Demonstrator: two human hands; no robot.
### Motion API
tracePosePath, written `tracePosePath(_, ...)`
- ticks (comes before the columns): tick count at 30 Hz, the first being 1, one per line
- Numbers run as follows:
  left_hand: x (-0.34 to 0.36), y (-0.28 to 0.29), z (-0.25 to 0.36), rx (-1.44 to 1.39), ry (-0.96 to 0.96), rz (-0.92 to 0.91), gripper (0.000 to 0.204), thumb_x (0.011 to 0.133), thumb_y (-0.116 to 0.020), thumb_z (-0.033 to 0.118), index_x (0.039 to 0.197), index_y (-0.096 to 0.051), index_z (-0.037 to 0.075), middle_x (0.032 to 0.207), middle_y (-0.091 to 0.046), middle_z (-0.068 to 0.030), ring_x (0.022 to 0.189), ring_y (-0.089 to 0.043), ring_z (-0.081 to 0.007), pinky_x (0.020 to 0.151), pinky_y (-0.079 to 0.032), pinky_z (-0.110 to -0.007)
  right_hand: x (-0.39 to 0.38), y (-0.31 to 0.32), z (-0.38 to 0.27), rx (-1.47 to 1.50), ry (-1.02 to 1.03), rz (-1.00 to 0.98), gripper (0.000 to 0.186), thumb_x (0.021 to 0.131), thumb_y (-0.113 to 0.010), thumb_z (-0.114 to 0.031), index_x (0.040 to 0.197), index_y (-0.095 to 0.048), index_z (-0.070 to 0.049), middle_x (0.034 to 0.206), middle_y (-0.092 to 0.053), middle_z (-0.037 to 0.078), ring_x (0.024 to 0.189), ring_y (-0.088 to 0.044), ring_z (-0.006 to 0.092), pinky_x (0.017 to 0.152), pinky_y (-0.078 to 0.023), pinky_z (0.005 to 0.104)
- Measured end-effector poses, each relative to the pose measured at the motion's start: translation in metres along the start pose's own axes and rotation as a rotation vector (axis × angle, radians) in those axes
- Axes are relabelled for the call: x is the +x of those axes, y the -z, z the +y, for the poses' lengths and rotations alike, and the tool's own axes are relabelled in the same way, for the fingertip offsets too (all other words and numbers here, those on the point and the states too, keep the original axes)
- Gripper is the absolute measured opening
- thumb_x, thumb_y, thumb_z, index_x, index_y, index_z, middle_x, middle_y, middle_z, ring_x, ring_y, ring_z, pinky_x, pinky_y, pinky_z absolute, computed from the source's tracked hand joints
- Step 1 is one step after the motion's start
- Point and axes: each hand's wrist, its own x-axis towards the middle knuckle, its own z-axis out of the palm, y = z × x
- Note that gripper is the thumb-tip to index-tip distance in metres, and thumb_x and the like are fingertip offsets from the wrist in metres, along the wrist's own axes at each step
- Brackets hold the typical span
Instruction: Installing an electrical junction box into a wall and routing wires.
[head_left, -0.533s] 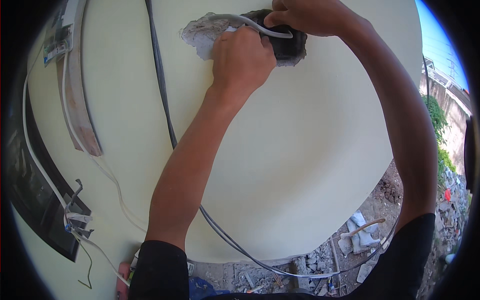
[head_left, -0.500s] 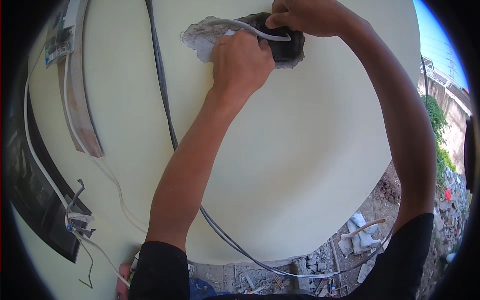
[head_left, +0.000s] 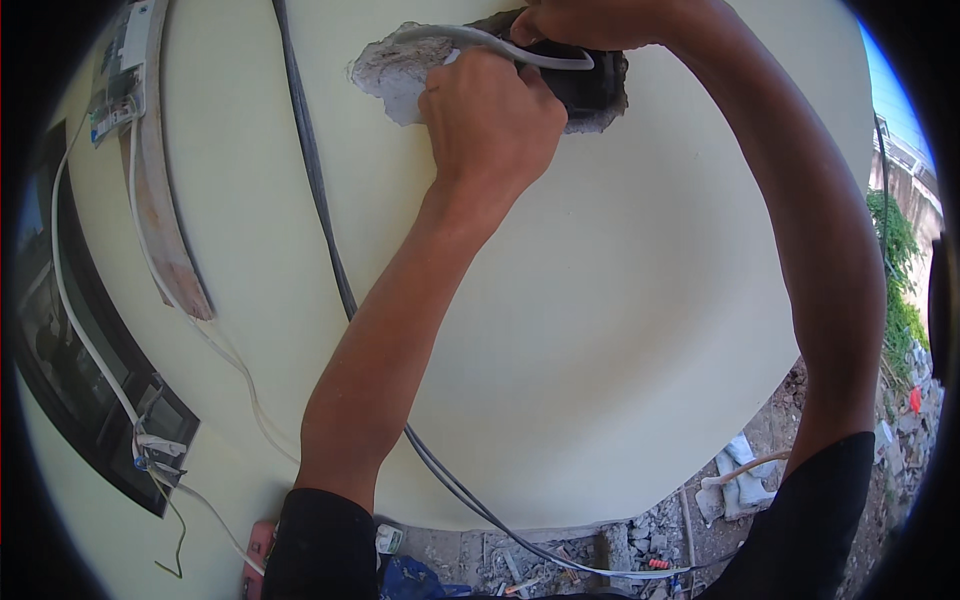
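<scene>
A rough-edged hole (head_left: 385,75) is broken into the pale wall, with a black box (head_left: 592,88) set in its right part. A thick grey cable (head_left: 562,62) curves across the hole to the box. My left hand (head_left: 492,125) is closed at the hole just below the cable, its fingertips hidden inside; a bit of something white shows beside its knuckles. At the upper edge of the box my right hand (head_left: 600,22) has its thumb and fingers curled in, partly cut off by the picture's top. What either hand grips cannot be made out.
Dark cables (head_left: 318,190) hang down the wall and loop under my arms. At left are a wooden board (head_left: 160,230), an electrical unit (head_left: 120,95), a dark-framed window (head_left: 85,370) and taped wires (head_left: 150,445). Rubble and white boots (head_left: 740,485) lie below.
The view has shifted slightly. My right hand has moved a little left along the top of the box; my left hand stays closed at the hole.
</scene>
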Motion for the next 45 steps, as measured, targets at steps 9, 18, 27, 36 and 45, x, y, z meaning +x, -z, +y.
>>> tracePosePath(9, 0.005, -0.002, -0.023, -0.078, 0.067, -0.175, 0.030, 0.088, -0.067, 0.019, 0.104, -0.069, -0.006, 0.091, -0.072, -0.0228, 0.090, -0.069, -0.0403, 0.084, -0.054, -0.047, 0.013, -0.006, 0.015, 0.159, 0.029, 0.061, 0.029, 0.088, -0.076, -0.026, 0.086, -0.077, 0.003, 0.079, -0.074, 0.018, 0.068, -0.066, 0.0282, 0.066, -0.054, 0.0414)
tracePosePath(18, 0.011, 0.007, -0.016, 0.009, 0.013, -0.200, 0.029, 0.086, -0.068, 0.018, 0.099, -0.069, -0.007, 0.093, -0.072, -0.0241, 0.096, -0.069, -0.0408, 0.085, -0.056, -0.048, 0.009, 0.022, -0.012, 0.030, -0.060, -0.155, 0.025, 0.084, -0.082, -0.021, 0.088, -0.077, 0.003, 0.078, -0.074, 0.017, 0.069, -0.067, 0.0248, 0.064, -0.055, 0.0394)
tracePosePath(27, 0.013, 0.007, -0.016, 0.063, -0.115, -0.110, 0.021, 0.081, -0.065, 0.014, 0.088, -0.071, -0.005, 0.083, -0.070, -0.0250, 0.083, -0.070, -0.0416, 0.073, -0.058, -0.049, 0.001, 0.010, -0.013, -0.003, -0.123, -0.021, 0.037, 0.076, -0.086, -0.027, 0.086, -0.076, 0.006, 0.081, -0.074, 0.023, 0.070, -0.071, 0.0309, 0.066, -0.057, 0.0406)
tracePosePath(36, 0.006, -0.010, -0.034, 0.067, -0.053, -0.084, 0.032, 0.082, -0.068, 0.021, 0.103, -0.071, -0.003, 0.090, -0.071, -0.0243, 0.085, -0.070, -0.0410, 0.079, -0.057, -0.046, -0.017, -0.018, 0.037, 0.295, -0.023, 0.009, 0.012, 0.086, -0.074, -0.009, 0.093, -0.072, 0.000, 0.098, -0.068, 0.013, 0.076, -0.066, 0.0263, 0.071, -0.054, 0.0394)
tracePosePath(45, 0.018, -0.002, -0.051, 0.057, -0.248, -0.170, 0.017, 0.082, -0.070, 0.020, 0.086, -0.068, 0.003, 0.079, -0.071, -0.0174, 0.076, -0.071, -0.0354, 0.067, -0.057, -0.044, -0.061, -0.039, -0.021, 0.353, 0.124, 0.325, 0.027, 0.091, -0.067, -0.027, 0.103, -0.072, -0.003, 0.102, -0.068, 0.013, 0.099, -0.066, 0.0306, 0.088, -0.053, 0.0434)
